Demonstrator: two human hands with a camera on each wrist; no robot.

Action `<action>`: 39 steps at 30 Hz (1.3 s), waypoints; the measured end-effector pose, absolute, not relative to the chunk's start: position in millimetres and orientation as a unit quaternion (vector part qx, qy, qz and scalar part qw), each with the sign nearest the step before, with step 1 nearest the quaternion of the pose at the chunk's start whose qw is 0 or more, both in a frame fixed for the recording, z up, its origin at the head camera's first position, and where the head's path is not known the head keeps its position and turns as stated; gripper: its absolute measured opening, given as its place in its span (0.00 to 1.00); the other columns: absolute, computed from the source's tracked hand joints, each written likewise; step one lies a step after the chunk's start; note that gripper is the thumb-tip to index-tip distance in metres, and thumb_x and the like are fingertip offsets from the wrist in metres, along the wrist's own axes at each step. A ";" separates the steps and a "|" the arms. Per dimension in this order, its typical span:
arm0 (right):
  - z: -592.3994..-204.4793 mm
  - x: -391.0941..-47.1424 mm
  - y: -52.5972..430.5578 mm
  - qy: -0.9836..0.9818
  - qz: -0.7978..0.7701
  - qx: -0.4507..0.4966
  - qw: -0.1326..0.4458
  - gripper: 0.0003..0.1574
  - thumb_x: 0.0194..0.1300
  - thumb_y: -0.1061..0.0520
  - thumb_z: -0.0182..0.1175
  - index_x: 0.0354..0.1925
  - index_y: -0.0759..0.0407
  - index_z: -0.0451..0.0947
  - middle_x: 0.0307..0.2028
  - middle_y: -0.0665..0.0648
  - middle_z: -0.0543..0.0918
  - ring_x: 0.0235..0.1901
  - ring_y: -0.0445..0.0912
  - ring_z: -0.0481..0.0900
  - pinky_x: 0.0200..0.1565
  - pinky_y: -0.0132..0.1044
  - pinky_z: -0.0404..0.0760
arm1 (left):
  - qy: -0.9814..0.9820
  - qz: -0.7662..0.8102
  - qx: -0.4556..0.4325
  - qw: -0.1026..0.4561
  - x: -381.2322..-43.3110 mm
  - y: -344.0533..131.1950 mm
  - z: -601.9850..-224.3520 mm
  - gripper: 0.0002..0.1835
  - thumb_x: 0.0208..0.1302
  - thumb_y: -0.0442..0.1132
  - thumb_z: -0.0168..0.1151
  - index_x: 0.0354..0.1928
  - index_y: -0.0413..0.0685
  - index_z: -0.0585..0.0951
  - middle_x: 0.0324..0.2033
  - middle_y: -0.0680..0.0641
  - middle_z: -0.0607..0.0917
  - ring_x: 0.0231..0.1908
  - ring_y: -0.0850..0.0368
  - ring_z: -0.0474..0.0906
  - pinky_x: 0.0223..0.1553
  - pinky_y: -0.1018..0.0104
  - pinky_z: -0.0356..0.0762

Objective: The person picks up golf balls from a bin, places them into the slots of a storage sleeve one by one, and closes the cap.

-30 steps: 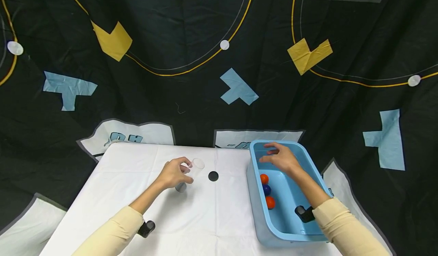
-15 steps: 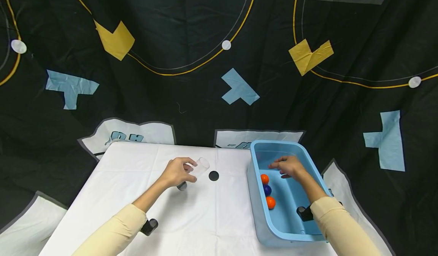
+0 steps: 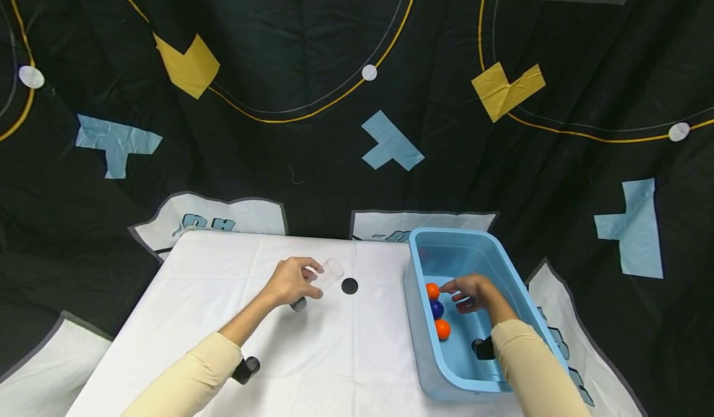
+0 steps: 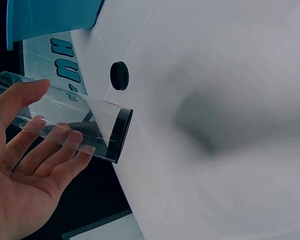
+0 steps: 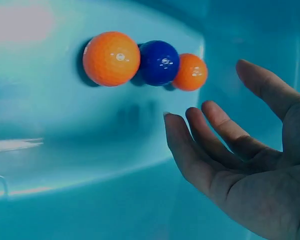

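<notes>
My left hand (image 3: 290, 282) grips a clear plastic tube (image 4: 102, 117), its thumb on one side and curled fingers on the other. The tube is tilted above the white table, with a black cap (image 4: 120, 136) on its lower end. Beyond it on the table lies a loose black cap (image 3: 349, 286). Inside the blue bin (image 3: 419, 361), my right hand (image 3: 474, 293) hovers with spread, relaxed fingers and holds nothing. Beside those fingers, two orange golf balls (image 5: 111, 59) and a dark blue golf ball (image 5: 160, 63) sit in a row along the bin's left wall.
The blue bin stands at the right side of the white-covered table (image 3: 312, 355). Behind the table hangs a black cloth (image 3: 301, 181) with taped blue and yellow shapes. The bin's raised walls surround my right hand.
My right hand has come down and nearer inside the bin, from its far end to beside the far orange golf ball. The left hand has shifted slightly right, still holding the tube.
</notes>
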State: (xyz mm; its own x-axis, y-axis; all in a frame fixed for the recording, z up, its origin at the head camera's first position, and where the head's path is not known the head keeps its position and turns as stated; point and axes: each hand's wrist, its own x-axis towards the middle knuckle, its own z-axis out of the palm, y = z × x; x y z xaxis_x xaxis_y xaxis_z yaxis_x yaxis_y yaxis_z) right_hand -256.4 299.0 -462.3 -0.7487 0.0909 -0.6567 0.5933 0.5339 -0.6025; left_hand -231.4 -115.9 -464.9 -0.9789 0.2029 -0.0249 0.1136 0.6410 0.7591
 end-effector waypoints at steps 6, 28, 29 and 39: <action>-474.2 -254.9 301.8 0.814 -0.422 0.221 0.332 0.28 0.72 0.54 0.59 0.60 0.74 0.72 0.57 0.75 0.76 0.51 0.62 0.80 0.58 0.48 0.82 | 0.904 0.416 0.087 0.053 -230.0 -116.3 -465.0 0.23 0.39 0.34 0.81 0.43 0.46 0.87 0.37 0.43 0.91 0.44 0.46 0.88 0.49 0.51 0.84; -504.7 -243.5 303.8 0.770 -0.441 0.265 0.376 0.21 0.67 0.54 0.66 0.50 0.69 0.80 0.39 0.66 0.83 0.36 0.53 0.85 0.55 0.46 0.84 | 0.907 0.408 0.083 0.056 -230.3 -116.3 -466.9 0.23 0.39 0.33 0.81 0.43 0.48 0.87 0.37 0.44 0.91 0.44 0.47 0.87 0.48 0.52 0.85; -505.9 -243.3 303.7 0.770 -0.443 0.265 0.376 0.20 0.66 0.54 0.66 0.49 0.69 0.81 0.40 0.66 0.83 0.36 0.53 0.85 0.54 0.47 0.84 | 0.908 0.407 0.082 0.056 -230.2 -116.4 -467.2 0.23 0.39 0.33 0.81 0.43 0.48 0.87 0.37 0.45 0.91 0.44 0.47 0.87 0.48 0.52 0.84; -512.1 -243.8 298.9 0.755 -0.429 0.287 0.403 0.14 0.65 0.56 0.67 0.42 0.68 0.84 0.36 0.65 0.86 0.34 0.51 0.89 0.56 0.44 0.82 | 0.907 0.410 0.079 0.051 -230.0 -117.9 -469.6 0.23 0.39 0.32 0.81 0.43 0.47 0.87 0.38 0.43 0.91 0.43 0.49 0.87 0.47 0.52 0.85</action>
State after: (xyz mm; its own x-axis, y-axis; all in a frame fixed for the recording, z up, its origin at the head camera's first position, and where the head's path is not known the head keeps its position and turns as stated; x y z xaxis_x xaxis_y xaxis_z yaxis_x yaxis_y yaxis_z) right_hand -243.8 298.9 -512.1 -0.5097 0.0874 -0.8559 0.7803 0.4661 -0.4170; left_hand -230.0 -117.9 -469.6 -0.9822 0.1858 -0.0283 0.1015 0.6512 0.7521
